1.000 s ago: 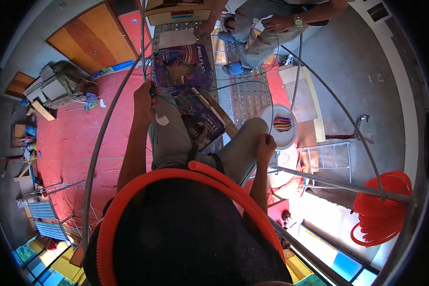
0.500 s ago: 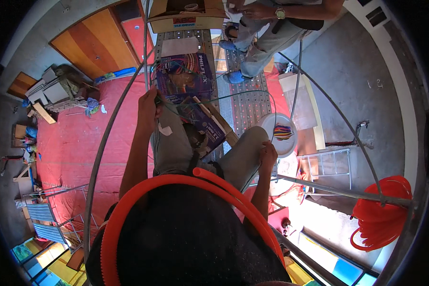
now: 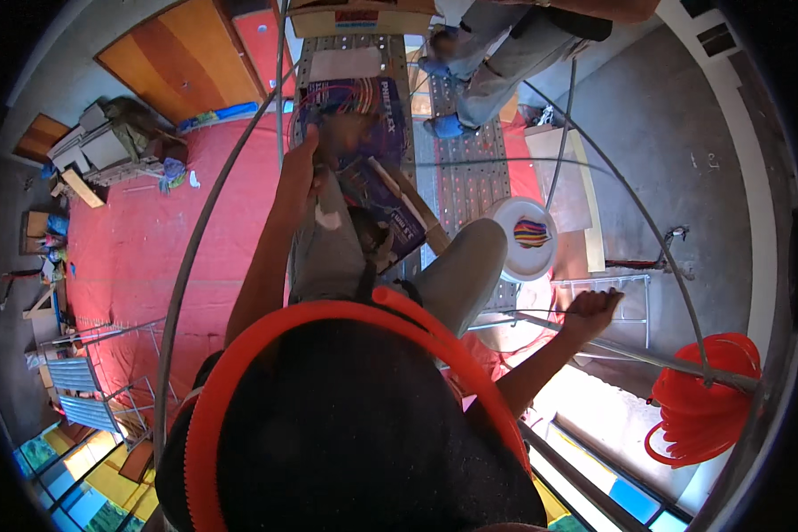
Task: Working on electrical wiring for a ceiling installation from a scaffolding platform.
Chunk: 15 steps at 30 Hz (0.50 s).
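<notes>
My right hand (image 3: 594, 312) is closed on a thin dark green wire (image 3: 530, 163), stretched out to the right beyond my knee. A length of the wire arcs across the scaffold planks, and a strand trails from the fist toward my lap. My left hand (image 3: 306, 167) is closed above my left thigh, beside the purple wire boxes. The wire runs toward it, though motion blurs the part near its fingers. An opened purple carton (image 3: 390, 217) lies tilted between my knees; a second purple box (image 3: 386, 115) with pictured coloured wires sits behind it.
A round white lid (image 3: 505, 257) with striped coloured bundles lies by my right knee. Orange corrugated conduit (image 3: 206, 417) loops around me. An orange coil (image 3: 705, 399) hangs right of a metal rail. Another person's legs (image 3: 505, 75) are on the perforated planks (image 3: 470, 191) ahead.
My right hand has swung outward to the right from beside my knee, drawing the wire with it. My left hand has shifted slightly forward and right.
</notes>
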{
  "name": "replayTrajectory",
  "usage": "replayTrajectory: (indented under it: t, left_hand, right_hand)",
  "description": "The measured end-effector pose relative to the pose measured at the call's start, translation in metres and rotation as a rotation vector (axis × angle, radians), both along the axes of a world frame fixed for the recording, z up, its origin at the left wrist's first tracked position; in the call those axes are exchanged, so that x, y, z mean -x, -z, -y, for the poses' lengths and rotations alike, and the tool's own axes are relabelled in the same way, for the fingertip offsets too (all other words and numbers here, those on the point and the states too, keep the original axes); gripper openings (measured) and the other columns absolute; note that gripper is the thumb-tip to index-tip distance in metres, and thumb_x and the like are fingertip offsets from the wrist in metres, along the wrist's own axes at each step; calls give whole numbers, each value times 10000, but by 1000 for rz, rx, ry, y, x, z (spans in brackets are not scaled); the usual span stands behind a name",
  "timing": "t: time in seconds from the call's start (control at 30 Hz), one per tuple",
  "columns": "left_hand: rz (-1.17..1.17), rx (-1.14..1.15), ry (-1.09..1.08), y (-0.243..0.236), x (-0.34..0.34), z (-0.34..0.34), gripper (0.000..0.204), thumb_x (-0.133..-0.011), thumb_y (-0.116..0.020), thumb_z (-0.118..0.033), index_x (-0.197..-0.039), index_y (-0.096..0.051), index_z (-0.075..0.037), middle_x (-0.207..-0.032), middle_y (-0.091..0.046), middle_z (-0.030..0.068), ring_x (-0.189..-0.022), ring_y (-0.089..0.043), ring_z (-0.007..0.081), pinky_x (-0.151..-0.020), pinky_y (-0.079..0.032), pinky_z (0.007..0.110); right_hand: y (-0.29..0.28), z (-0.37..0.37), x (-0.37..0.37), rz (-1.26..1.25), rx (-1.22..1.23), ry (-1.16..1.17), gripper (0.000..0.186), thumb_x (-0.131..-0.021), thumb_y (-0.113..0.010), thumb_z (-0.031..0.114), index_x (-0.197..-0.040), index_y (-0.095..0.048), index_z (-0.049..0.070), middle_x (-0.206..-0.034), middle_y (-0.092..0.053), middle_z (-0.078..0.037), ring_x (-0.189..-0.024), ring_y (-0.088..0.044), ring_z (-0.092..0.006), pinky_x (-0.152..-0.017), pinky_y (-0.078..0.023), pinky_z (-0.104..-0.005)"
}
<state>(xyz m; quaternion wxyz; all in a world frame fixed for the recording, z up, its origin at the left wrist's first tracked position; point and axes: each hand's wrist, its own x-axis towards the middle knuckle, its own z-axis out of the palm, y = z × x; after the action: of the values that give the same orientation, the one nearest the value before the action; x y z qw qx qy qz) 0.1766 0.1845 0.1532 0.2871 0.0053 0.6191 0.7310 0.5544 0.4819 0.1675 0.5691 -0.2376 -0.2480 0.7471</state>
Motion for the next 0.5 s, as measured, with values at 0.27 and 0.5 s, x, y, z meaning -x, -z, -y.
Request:
replayTrajectory:
  t: [0.27,0.5]
  left_hand:
    - [-262,-38,-117,0,22,5,351,-897,-384,-308,-747,-560,-43,-522,-443,-8,-390,-373,64,-355,-283,218]
    - [-776,187,-211,-55,52,33,365,-897,-398,-282,-807,-586,18,-528,-428,-18,-468,-361,53,-434,-285,222]
  right_hand:
    - [-40,-26,-79,6,-14,349,227,-882,-447,279,-755,-443,90,-419,-183,42,-331,-165,-61,-311,-172,-210]
    - [-48,-28,-113,26,-21,627,169,-867,-442,207,-874,-492,46,-422,-174,36,-330,-153,-63,-311,-168,-213]
